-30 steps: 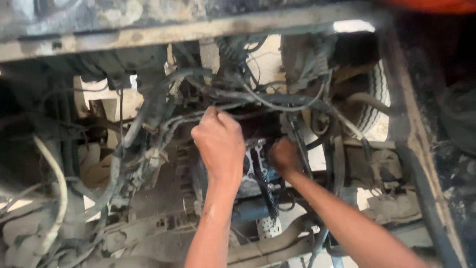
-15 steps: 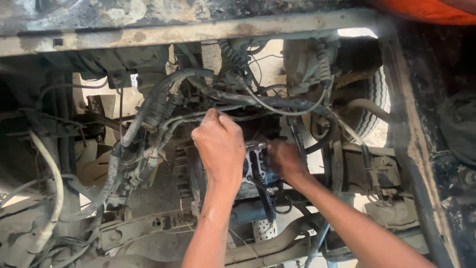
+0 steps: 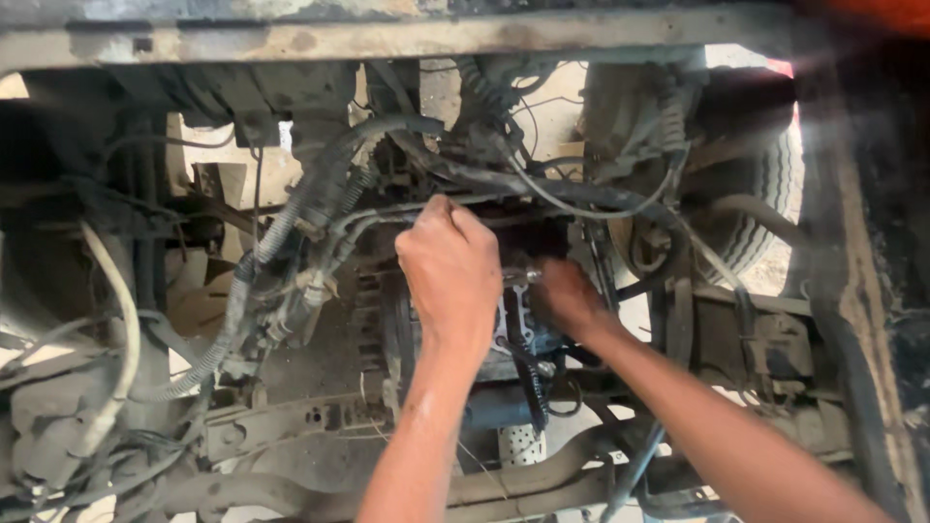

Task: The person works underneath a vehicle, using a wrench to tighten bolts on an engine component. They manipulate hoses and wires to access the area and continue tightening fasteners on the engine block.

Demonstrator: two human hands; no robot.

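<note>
Steel frame rail ran across the top of the view, rusty and flaking. A second dark rail dropped down the right side. Behind it a tyre showed, tread ribs in sunlight.

Under the top rail hung a tangle of hoses and cables, dust-coated, sweeping from upper centre down to the lower left. A pale hose curved down the far left, well apart from the hands. A crossmember with bolt holes lay low in the view.

At centre sat a dark metal unit with ribbed sides, partly hidden by both hands. A small grey block with round holes was fixed to its face, between the two hands. A black coiled cable hung from it. Below that, a perforated metal tube.

Left hand: back toward the camera, fingers curled together in a fist at the top of the unit, just left of the block. What it gripped was hidden; could not tell.

Right hand: in shadow, touching the right side of the block. Fingers bent inward; grip could not be made out.
</note>
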